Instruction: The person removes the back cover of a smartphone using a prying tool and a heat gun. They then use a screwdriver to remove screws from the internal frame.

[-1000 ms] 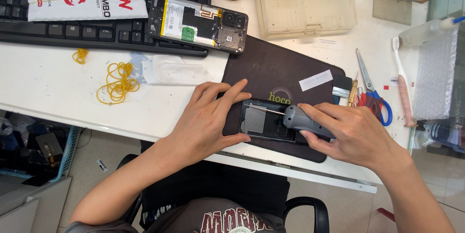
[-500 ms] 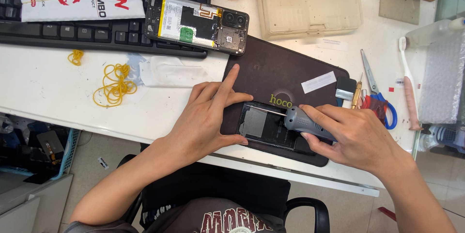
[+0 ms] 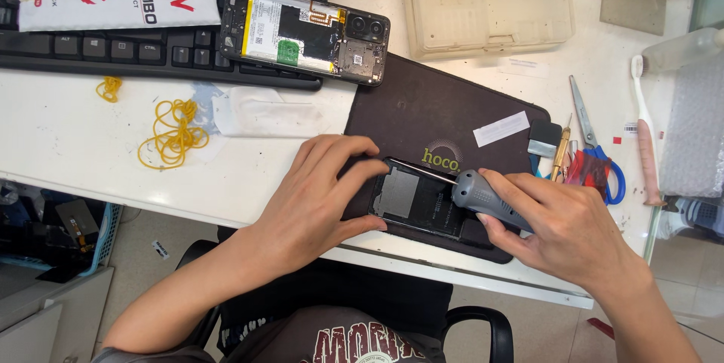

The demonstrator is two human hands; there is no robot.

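Steadying the opened phone [image 3: 418, 201] on the dark mat [image 3: 445, 118] with my left hand [image 3: 317, 201] flat, I hold my right hand's [image 3: 562, 231] grip closed on the screwdriver [image 3: 483, 198], tip at its top edge; the internals look exposed, work unfinished.

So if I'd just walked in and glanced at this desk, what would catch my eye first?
Probably the two hands at the front edge: the left hand steadies a dark phone frame on a dark mat, while the right hand works a grey-handled screwdriver against it. Behind them, an opened phone with its insides showing lies on the keyboard, and yellow rubber bands lie scattered to the left.
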